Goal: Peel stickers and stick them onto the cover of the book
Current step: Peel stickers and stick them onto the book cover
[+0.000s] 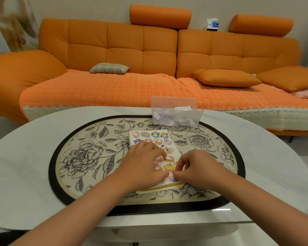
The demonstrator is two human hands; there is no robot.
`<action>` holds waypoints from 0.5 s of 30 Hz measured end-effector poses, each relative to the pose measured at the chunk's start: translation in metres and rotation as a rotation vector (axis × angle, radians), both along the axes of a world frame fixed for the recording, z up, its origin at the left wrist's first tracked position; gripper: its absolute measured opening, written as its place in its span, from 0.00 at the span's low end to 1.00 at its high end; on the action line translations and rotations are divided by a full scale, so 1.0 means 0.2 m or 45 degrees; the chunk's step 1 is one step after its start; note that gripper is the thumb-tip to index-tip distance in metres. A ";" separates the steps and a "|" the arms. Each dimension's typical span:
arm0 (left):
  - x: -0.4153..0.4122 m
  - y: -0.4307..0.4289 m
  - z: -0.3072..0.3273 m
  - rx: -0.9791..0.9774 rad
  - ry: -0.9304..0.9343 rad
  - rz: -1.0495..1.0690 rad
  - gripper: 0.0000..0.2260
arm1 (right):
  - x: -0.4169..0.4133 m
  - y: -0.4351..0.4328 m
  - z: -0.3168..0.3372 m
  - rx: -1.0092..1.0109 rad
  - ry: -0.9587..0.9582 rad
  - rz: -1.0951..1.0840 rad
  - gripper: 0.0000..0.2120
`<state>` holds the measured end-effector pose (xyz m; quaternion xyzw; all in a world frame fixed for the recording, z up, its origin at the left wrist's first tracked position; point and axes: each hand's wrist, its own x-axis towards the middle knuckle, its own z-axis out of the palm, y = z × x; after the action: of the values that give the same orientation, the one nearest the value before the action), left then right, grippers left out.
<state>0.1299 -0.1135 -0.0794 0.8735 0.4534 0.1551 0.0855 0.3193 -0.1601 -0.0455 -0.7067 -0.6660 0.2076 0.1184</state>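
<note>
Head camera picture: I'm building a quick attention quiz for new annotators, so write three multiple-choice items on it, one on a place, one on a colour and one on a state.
1. Where does the clear box stand?
A on the floor
B at the far edge of the mat, beyond the book
C in the person's lap

2. What colour is the sofa?
A orange
B blue
C grey

3. What is the right hand doing?
A lying flat
B lifting the box
C pinching a sticker at the book's near end

Answers:
1 B: the box sits on the mat past the book.
2 A: its back and seat are orange.
3 C: its fingertips are curled together at a sticker while the left hand presses on the book.
</note>
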 end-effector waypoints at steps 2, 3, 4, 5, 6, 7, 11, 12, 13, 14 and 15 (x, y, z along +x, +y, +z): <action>0.00 0.00 0.00 0.007 0.002 0.005 0.21 | 0.00 -0.02 0.00 0.038 -0.065 0.026 0.09; 0.00 0.00 0.00 0.009 0.000 0.006 0.21 | 0.00 -0.03 0.00 0.056 -0.085 0.035 0.09; 0.00 0.00 0.00 0.011 -0.002 0.005 0.21 | 0.00 -0.03 0.00 0.076 -0.094 0.038 0.10; 0.00 0.00 -0.01 0.012 -0.007 0.001 0.21 | 0.00 -0.04 0.00 0.092 -0.101 0.040 0.12; 0.00 -0.01 -0.01 0.016 -0.018 -0.007 0.21 | 0.01 -0.04 0.00 0.108 -0.116 0.046 0.15; 0.00 -0.01 0.00 0.024 -0.036 -0.022 0.20 | 0.02 -0.04 -0.01 0.123 -0.122 0.054 0.21; 0.00 -0.04 0.01 0.086 -0.150 -0.173 0.10 | 0.08 -0.06 -0.01 0.143 -0.020 0.114 0.24; 0.00 -0.05 0.01 0.095 -0.162 -0.214 0.07 | 0.09 -0.07 -0.01 0.162 -0.017 0.151 0.20; 0.00 -0.05 0.01 0.100 -0.163 -0.250 0.05 | 0.10 -0.08 -0.02 0.193 -0.034 0.195 0.16; 0.00 -0.06 0.00 0.110 -0.157 -0.277 0.05 | 0.11 -0.09 -0.03 0.233 -0.075 0.249 0.13; -0.01 -0.06 0.00 0.126 -0.153 -0.295 0.06 | 0.11 -0.10 -0.03 0.269 -0.128 0.308 0.12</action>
<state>0.1288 -0.1264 -0.0804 0.9124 0.3352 0.2183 0.0865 0.3422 -0.1794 -0.0521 -0.6144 -0.7694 0.1133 0.1327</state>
